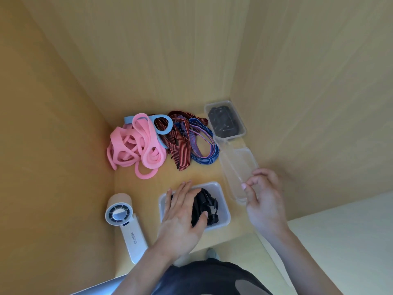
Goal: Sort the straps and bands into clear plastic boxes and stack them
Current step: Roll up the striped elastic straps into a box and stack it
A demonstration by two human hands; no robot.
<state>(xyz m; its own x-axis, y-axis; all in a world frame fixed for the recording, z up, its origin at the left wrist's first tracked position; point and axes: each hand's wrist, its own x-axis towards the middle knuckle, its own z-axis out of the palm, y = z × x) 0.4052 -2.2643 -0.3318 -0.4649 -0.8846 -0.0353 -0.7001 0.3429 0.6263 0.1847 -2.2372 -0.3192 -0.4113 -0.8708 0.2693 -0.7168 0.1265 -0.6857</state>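
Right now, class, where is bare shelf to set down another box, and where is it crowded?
Bare wood lies between the striped straps and the near box, and between the pink bands and the fan. Crowded: the back and right, with the far box and empty clear box.

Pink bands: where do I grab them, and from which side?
I'd pinch the thick knot of loops in the pink bands from above, coming in from the near side. The left wall and back wall block those sides, and the blue band overlaps the far right. The lone near loop alone would likely leave the rest behind.
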